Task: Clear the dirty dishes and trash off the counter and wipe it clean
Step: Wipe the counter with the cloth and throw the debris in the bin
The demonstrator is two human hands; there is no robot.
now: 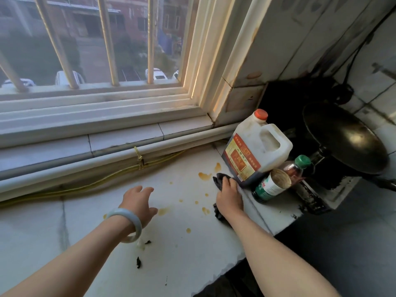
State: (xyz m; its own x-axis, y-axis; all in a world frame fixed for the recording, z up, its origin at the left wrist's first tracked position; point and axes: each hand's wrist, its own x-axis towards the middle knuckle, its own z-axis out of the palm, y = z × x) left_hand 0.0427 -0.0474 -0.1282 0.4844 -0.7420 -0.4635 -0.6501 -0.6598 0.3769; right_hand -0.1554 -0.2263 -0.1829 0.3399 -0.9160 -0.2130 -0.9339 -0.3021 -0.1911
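Observation:
The white counter point(102, 243) is spotted with orange-brown sauce stains point(204, 175) and a few dark crumbs point(138, 262). My right hand point(229, 196) presses a dark cloth point(219, 179) onto the counter, next to the stains and right in front of the jug. The cloth sticks out beyond my fingers and under my wrist. My left hand point(139, 202), with a pale bangle on the wrist, hovers over the counter with fingers spread and holds nothing.
A big white jug point(257, 146) with an orange cap, a green-capped bottle point(296, 168) and a green-labelled can point(272, 185) stand at the counter's right end. A black wok point(345, 138) sits on the stove beyond. A yellow hose point(102, 181) runs below the window sill.

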